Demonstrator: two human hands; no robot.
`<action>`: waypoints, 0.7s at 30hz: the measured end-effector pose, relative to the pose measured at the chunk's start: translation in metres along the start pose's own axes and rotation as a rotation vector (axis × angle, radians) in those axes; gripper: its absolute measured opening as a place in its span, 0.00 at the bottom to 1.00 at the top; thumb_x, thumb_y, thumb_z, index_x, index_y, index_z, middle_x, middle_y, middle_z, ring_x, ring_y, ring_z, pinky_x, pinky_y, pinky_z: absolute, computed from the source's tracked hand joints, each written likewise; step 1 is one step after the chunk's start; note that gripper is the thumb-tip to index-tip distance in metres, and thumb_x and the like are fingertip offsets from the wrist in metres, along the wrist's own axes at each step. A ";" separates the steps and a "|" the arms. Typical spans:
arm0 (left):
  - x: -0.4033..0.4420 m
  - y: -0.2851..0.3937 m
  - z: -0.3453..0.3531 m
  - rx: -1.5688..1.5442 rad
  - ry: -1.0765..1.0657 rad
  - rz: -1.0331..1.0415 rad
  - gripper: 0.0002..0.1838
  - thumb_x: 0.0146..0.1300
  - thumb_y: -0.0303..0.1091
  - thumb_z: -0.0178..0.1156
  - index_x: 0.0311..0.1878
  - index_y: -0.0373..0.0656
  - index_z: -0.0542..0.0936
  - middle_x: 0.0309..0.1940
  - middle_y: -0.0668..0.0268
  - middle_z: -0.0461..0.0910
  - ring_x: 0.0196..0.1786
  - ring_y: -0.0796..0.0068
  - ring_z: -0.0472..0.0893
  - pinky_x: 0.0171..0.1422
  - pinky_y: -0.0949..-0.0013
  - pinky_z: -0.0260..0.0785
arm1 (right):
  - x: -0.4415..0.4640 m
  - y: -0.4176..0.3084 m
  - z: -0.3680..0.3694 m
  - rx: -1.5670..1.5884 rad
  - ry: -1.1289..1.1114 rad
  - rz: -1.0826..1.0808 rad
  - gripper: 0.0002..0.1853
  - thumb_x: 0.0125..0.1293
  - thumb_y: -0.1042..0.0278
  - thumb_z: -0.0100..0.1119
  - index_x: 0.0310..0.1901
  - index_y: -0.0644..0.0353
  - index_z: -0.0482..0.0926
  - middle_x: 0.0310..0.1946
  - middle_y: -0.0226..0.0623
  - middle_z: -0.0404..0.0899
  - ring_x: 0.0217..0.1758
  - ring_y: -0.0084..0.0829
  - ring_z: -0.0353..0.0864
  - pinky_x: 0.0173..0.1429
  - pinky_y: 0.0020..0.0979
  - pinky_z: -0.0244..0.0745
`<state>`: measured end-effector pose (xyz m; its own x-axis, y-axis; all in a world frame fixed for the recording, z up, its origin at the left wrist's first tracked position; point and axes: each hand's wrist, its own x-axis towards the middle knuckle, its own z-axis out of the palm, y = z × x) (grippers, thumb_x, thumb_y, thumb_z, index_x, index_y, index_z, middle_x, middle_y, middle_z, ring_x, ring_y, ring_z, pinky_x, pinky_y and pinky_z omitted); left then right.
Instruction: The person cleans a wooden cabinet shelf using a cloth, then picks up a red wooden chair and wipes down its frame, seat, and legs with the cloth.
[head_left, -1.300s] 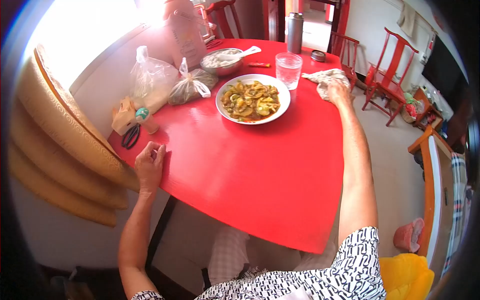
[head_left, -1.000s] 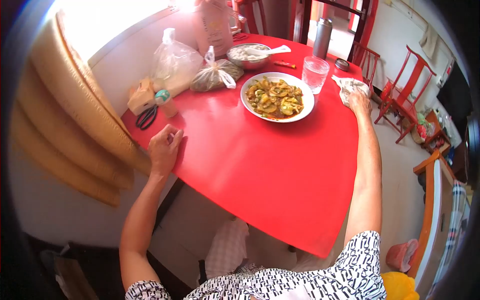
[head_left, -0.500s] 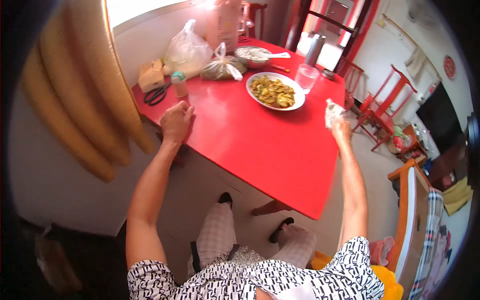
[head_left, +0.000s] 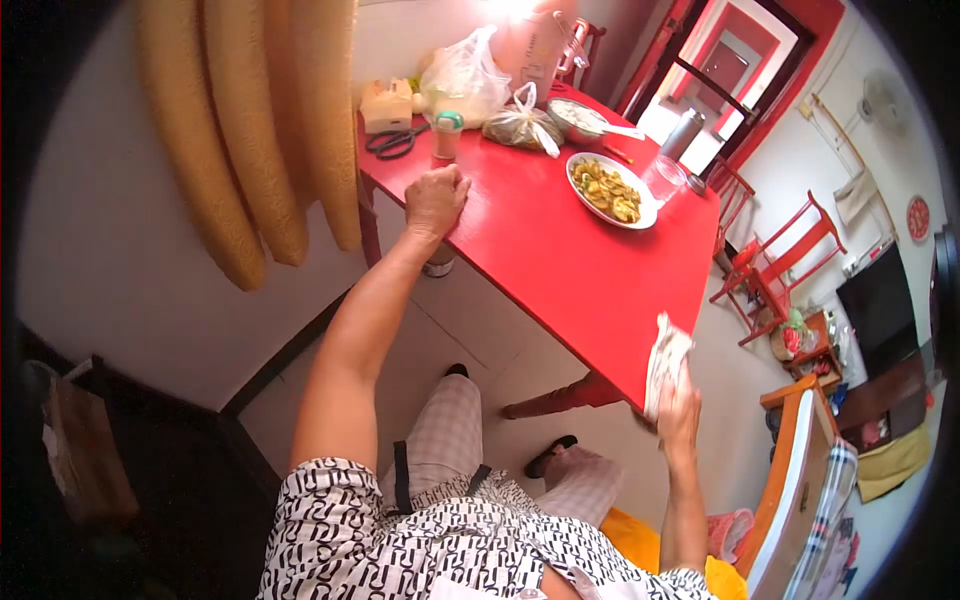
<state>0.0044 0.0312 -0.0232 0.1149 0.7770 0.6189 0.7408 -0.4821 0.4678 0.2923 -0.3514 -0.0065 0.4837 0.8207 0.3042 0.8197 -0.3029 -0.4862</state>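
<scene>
My right hand (head_left: 679,412) is closed on a pale cloth (head_left: 666,362) at the near right corner of the red table (head_left: 580,270). Resting on the table's left near edge, my left hand (head_left: 436,200) is curled into a loose fist with nothing visible in it. Just beyond it stand a small green-capped jar (head_left: 446,135) and black-handled scissors (head_left: 392,144). A white plate of cooked food (head_left: 610,191) lies farther back, beside a clear glass (head_left: 665,178).
Behind the plate are a metal bowl (head_left: 576,120) with a white spoon, tied plastic bags (head_left: 466,75) and a grey flask (head_left: 683,134). Red chairs (head_left: 780,265) stand to the right. Yellow curtain folds (head_left: 240,130) hang at the left.
My right hand has drawn the cloth along the table's right edge toward me, to the near corner. The view has turned, while my left hand stays on the left edge.
</scene>
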 end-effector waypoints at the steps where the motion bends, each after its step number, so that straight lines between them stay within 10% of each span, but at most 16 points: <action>1: -0.001 -0.001 0.002 0.000 0.002 0.001 0.13 0.63 0.46 0.62 0.34 0.47 0.82 0.30 0.59 0.84 0.36 0.54 0.85 0.41 0.51 0.76 | -0.018 0.000 -0.003 -0.034 -0.026 0.004 0.25 0.70 0.66 0.50 0.64 0.73 0.68 0.40 0.68 0.79 0.44 0.61 0.82 0.46 0.49 0.75; 10: -0.004 -0.002 0.006 -0.080 0.048 -0.002 0.14 0.63 0.47 0.63 0.34 0.46 0.83 0.28 0.57 0.84 0.35 0.54 0.85 0.39 0.52 0.74 | -0.010 -0.086 -0.063 1.019 -0.244 0.070 0.21 0.66 0.72 0.59 0.61 0.68 0.74 0.47 0.38 0.83 0.49 0.28 0.83 0.57 0.29 0.77; 12: -0.004 -0.001 0.005 -0.091 0.042 -0.032 0.14 0.64 0.48 0.62 0.34 0.46 0.83 0.28 0.56 0.84 0.35 0.54 0.85 0.39 0.51 0.74 | 0.024 -0.104 -0.038 0.951 -0.245 0.014 0.21 0.66 0.72 0.57 0.60 0.67 0.74 0.53 0.43 0.81 0.52 0.34 0.83 0.59 0.34 0.76; 16: -0.004 0.002 0.001 -0.115 0.087 -0.058 0.14 0.66 0.46 0.59 0.34 0.45 0.81 0.30 0.55 0.84 0.36 0.50 0.84 0.40 0.49 0.75 | 0.080 -0.127 0.069 -0.310 -0.265 -0.745 0.26 0.68 0.62 0.54 0.66 0.61 0.71 0.66 0.46 0.71 0.69 0.45 0.69 0.67 0.46 0.65; 21: -0.003 -0.003 0.006 -0.278 0.185 -0.145 0.17 0.70 0.49 0.56 0.33 0.45 0.80 0.27 0.52 0.82 0.34 0.46 0.82 0.37 0.45 0.71 | 0.151 -0.186 0.153 -0.242 -0.181 -0.932 0.25 0.68 0.60 0.52 0.66 0.54 0.72 0.68 0.40 0.71 0.68 0.44 0.68 0.63 0.50 0.67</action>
<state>0.0062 0.0328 -0.0304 -0.1189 0.7715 0.6251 0.5295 -0.4832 0.6972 0.1665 -0.0970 0.0048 -0.4276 0.8372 0.3411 0.8999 0.4301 0.0725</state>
